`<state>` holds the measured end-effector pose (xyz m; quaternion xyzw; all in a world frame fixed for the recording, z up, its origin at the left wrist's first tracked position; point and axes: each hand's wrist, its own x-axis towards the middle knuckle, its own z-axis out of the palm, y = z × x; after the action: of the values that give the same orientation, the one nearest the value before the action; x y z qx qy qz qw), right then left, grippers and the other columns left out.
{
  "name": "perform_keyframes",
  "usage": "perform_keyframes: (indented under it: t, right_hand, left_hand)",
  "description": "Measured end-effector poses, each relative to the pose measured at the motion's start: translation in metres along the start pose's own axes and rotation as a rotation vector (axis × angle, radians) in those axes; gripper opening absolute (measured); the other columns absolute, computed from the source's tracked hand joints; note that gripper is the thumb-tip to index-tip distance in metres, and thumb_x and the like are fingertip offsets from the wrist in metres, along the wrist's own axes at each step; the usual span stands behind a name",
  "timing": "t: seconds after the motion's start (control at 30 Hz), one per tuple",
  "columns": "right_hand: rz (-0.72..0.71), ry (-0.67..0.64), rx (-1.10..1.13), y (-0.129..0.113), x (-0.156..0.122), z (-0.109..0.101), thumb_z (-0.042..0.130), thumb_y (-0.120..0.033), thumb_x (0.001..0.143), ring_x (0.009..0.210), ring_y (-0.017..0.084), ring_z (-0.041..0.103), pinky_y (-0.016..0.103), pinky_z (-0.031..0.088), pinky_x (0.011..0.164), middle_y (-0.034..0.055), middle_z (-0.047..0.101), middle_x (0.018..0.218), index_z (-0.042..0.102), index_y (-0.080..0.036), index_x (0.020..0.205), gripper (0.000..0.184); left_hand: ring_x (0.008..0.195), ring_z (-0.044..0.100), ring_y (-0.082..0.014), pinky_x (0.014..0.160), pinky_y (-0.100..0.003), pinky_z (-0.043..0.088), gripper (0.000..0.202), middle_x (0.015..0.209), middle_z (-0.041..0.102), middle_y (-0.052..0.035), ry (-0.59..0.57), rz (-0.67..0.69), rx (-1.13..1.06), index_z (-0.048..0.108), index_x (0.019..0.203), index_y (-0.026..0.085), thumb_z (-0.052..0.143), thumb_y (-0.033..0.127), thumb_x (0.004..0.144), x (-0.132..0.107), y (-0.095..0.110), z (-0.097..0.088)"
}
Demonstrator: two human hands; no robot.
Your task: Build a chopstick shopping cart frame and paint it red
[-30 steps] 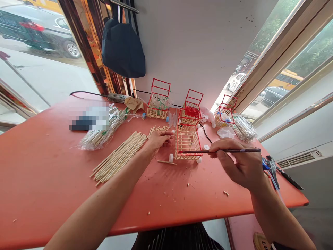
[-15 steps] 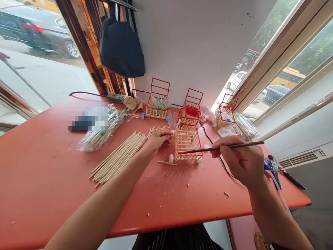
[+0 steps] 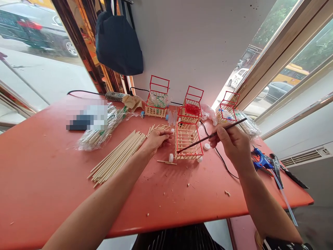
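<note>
A small shopping cart [image 3: 189, 139] made of wooden sticks stands mid-table, with red upper edges and white bottle-cap wheels. At its left side, my left hand [image 3: 157, 139] has its fingers curled in, the fingertips at the rear left wheel. My right hand [image 3: 232, 142] grips a slim dark paintbrush [image 3: 200, 141] like a pen, to the right of the cart. The brush slants down to the left across the cart's open top, its tip at the red front left corner. Whether the tip touches the stick cannot be made out.
Behind stand similar carts, one [image 3: 157, 104] at left and another [image 3: 227, 107] at right. Bare sticks [image 3: 118, 158] lie left, near wrapped bundles [image 3: 101, 133]. A blue glue gun [image 3: 261, 159] and cutting tools are at right. A black cord [image 3: 223, 163] runs past the cart.
My right hand has shifted up and left, and the brush now tilts more steeply. Its tip has moved left along the cart's front edge to the corner. My left hand stays put.
</note>
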<state>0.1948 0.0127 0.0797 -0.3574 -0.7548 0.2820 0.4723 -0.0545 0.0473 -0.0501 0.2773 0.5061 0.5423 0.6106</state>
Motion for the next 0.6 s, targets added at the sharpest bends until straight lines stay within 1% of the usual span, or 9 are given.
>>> perform_keyframes:
  t: [0.17, 0.33, 0.47, 0.6]
  right_hand:
    - [-0.007, 0.028, 0.011, -0.001, -0.001, -0.001, 0.065, -0.046, 0.101, 0.054, 0.012, 0.069, 0.026, 0.06, 0.05, 0.0018, 0.073, 0.071, 0.065, -0.019, 0.085, 0.031]
    - [0.024, 0.029, 0.047, 0.007, -0.001, 0.0, 0.067, -0.048, 0.099, 0.053, 0.013, 0.069, 0.026, 0.059, 0.048, 0.0014, 0.073, 0.069, 0.064, -0.019, 0.086, 0.032]
    - [0.031, 0.072, 0.034, 0.01, -0.001, -0.001, 0.068, -0.049, 0.099, 0.052, 0.013, 0.069, 0.026, 0.059, 0.047, 0.0013, 0.073, 0.069, 0.065, -0.019, 0.085, 0.033]
    - [0.038, 0.086, 0.062, 0.01, -0.002, 0.0, 0.068, -0.051, 0.098, 0.051, 0.013, 0.069, 0.027, 0.06, 0.047, 0.0016, 0.074, 0.068, 0.064, -0.019, 0.082, 0.035]
  left_hand:
    - [0.056, 0.066, -0.0108, 0.057, -0.023, 0.058, 0.011, 0.077, 0.076, -0.0053, 0.004, -0.002, 0.0, 0.079, 0.083, 0.013, 0.078, 0.006, 0.075, -0.002, 0.001, 0.0]
    - [0.054, 0.065, -0.0095, 0.055, -0.022, 0.058, 0.011, 0.073, 0.075, -0.0034, 0.004, 0.0, 0.001, 0.079, 0.083, 0.013, 0.08, 0.008, 0.074, -0.001, 0.0, 0.0]
    - [0.054, 0.065, -0.0092, 0.055, -0.021, 0.058, 0.012, 0.074, 0.075, -0.0031, 0.002, 0.001, 0.005, 0.078, 0.084, 0.013, 0.081, 0.008, 0.073, -0.001, 0.0, -0.001]
    - [0.053, 0.065, -0.0088, 0.054, -0.02, 0.058, 0.012, 0.074, 0.075, -0.0029, 0.007, -0.001, 0.009, 0.078, 0.085, 0.013, 0.078, 0.005, 0.075, -0.001, 0.0, -0.001]
